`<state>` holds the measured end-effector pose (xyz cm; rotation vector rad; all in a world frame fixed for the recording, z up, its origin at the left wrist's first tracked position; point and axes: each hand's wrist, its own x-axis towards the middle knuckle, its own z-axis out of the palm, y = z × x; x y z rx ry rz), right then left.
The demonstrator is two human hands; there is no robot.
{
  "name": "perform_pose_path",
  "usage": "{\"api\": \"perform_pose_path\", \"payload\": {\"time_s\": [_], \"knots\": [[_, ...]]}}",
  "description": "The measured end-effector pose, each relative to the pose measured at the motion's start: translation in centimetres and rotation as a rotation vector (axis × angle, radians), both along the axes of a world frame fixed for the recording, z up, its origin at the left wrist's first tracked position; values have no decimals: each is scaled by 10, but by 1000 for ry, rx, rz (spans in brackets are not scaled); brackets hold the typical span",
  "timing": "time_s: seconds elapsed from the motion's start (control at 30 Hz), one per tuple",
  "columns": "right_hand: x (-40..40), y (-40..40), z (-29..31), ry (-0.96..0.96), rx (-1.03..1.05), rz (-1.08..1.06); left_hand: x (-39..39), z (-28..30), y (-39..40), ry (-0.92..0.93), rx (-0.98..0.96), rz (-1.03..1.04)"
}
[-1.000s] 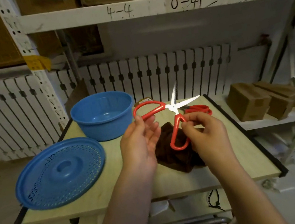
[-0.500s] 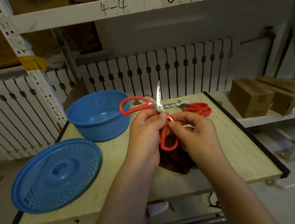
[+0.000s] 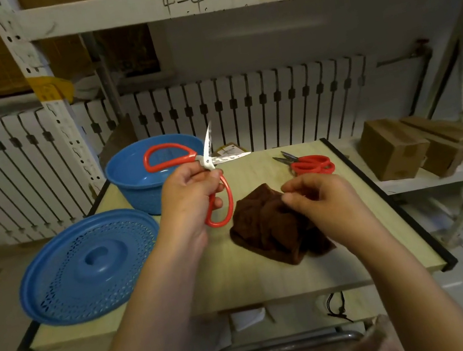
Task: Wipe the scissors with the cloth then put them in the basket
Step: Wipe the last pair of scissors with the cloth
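Observation:
My left hand [image 3: 189,196] grips a pair of red-handled scissors [image 3: 210,163] near the pivot, blades spread apart above the table. One red loop hangs over the blue basket [image 3: 138,191] at the back left. My right hand [image 3: 320,203] pinches the top of the dark brown cloth [image 3: 266,227], which lies crumpled on the wooden table [image 3: 241,278]. A second pair of red scissors [image 3: 309,163] lies shut on the table at the back right.
A blue perforated lid [image 3: 89,266] rests on the table's left front, overhanging the edge. Cardboard boxes [image 3: 397,147] sit on a low shelf to the right. A white slatted radiator runs behind the table.
My right hand has let go of the scissors and dropped to the cloth. My left hand now holds the scissors alone and has carried them left, towards the basket.

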<state>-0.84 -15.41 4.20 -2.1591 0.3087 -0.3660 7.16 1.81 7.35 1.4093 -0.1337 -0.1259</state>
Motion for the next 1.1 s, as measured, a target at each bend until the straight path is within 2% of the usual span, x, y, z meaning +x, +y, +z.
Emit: {"api": "perform_pose_path", "payload": {"time_s": [0.1,0.17,0.27,0.37,0.5,0.57,0.63,0.73,0.8,0.9,0.97,1.1], "knots": [[1,5,-1,205,-164,144,-3,-5,-1,3,24,-30],[4,8,-8,265,-316,88,-5,-9,-3,6,43,-49],[6,10,-11,178,-275,-53,-7,-13,-4,-8,69,-70],[3,6,-4,6,-208,-112,-6,-14,-4,-40,95,-75],[1,-4,18,-256,-10,-191,-3,-11,-6,-59,79,-85],[2,-9,22,-335,7,-244,-2,-7,-8,-61,72,-83],[4,-9,20,-314,-16,-268,-2,-4,-9,-61,59,-80],[9,-7,16,-165,-55,-253,-3,1,-9,-75,77,-90],[10,-7,18,-139,51,-222,-4,2,-9,-87,90,-97],[6,-12,29,-169,427,-88,-5,5,-10,-104,95,-106],[1,-15,36,-149,603,48,-6,7,-11,-110,92,-113],[-7,-21,45,-182,629,99,-8,13,-13,-126,77,-131]]}}
